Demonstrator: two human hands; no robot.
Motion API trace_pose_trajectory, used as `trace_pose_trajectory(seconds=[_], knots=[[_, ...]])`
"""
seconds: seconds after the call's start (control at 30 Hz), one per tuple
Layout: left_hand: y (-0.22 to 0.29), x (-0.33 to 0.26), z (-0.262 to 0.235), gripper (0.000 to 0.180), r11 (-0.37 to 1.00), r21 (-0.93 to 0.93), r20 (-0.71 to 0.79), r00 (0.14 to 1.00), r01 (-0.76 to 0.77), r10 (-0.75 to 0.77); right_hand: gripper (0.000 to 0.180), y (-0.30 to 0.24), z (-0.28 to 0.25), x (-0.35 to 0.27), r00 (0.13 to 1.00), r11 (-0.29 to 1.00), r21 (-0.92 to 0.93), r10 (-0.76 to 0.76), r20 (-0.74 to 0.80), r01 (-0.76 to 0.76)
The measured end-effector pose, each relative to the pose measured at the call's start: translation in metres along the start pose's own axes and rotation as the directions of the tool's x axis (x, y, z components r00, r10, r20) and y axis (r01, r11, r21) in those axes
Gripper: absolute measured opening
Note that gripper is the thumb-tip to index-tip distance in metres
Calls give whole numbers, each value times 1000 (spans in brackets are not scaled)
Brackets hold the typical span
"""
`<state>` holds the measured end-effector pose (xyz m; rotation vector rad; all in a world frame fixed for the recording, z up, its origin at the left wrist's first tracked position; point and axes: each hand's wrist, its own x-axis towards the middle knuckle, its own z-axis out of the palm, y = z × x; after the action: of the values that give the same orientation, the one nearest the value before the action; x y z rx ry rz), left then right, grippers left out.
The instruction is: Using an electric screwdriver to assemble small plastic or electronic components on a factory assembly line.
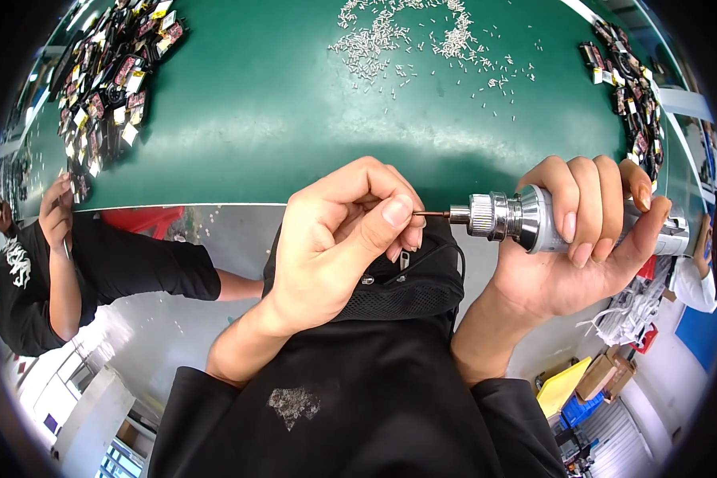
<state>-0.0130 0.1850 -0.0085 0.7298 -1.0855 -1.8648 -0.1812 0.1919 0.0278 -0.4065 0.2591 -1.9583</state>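
Note:
My right hand [581,231] is wrapped around a grey electric screwdriver [540,220] with a silver knurled collar, held level and pointing left. A thin brown bit [433,213] sticks out of its nose. The thumb and fingertips of my left hand [342,231] are pinched together around the tip of that bit. Whether a small screw is also between them is hidden by the fingers. Both hands are in front of my body, just off the near edge of the green table [295,119].
Many small silver screws [374,48] lie scattered at the table's far middle. Piles of small black devices with pale tags stand at the left [107,88] and the right [629,95]. A person in black [48,271] sits at the left. A black bag [406,279] is against my front.

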Motion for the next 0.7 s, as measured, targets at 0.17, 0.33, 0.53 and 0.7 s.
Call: trace_pose_trajectory(seconds=[0.17, 0.33, 0.53, 0.7], knots=[[3, -3, 6, 16, 980, 192, -59, 997, -46, 58, 16, 0, 0, -1, 1000, 999, -43, 4, 14, -3], [-2, -1, 8, 10, 931, 347, -48, 990, -110, 134, 16, -3, -6, 1, 1000, 999, -47, 8, 28, -6], [0, 17, 1, 14, 858, 496, 52, 991, -136, 127, 17, -5, -15, 11, 1000, 1000, -9, -4, -17, 4], [51, 39, -16, 18, 358, 869, 116, 845, -340, 521, 23, -8, -10, 11, 979, 995, 8, -100, -180, 103]])
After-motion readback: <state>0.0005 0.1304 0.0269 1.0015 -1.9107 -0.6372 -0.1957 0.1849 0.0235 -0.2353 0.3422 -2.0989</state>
